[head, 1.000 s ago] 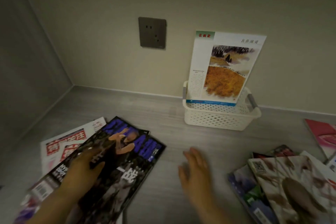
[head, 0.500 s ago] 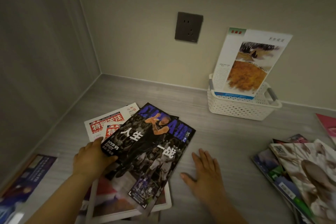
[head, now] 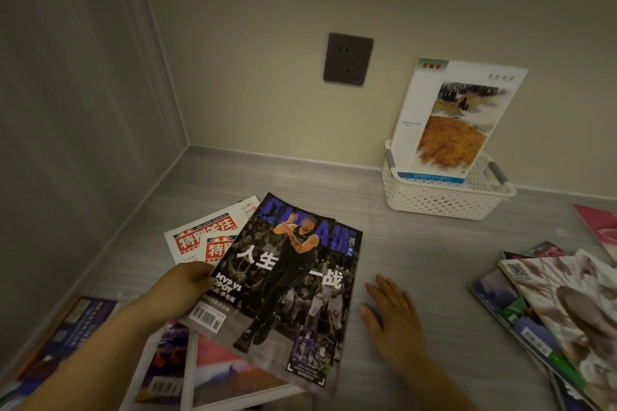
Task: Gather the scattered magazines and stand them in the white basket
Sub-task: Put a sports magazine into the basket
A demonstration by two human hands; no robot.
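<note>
My left hand (head: 182, 290) grips the left edge of a dark basketball magazine (head: 293, 280) and holds it lifted a little above the pile beneath. Under it lie white magazines with red titles (head: 203, 233) and others with pink and purple covers (head: 217, 374). My right hand (head: 390, 320) rests flat on the grey table just right of the basketball magazine, fingers straight. The white basket (head: 444, 200) stands against the back wall at the right. One magazine with a yellow landscape painting (head: 454, 120) stands upright in it, leaning on the wall.
A fanned pile of magazines (head: 561, 317) lies at the right edge, and a pink one (head: 601, 227) behind it. A blue magazine (head: 66, 334) lies at the far left. A dark wall socket (head: 348, 58) sits on the back wall. Walls close the left and back sides.
My left hand has moved from the top of the basketball magazine to its left edge and raised it. My right hand has settled flat on the table. The view turned left.
</note>
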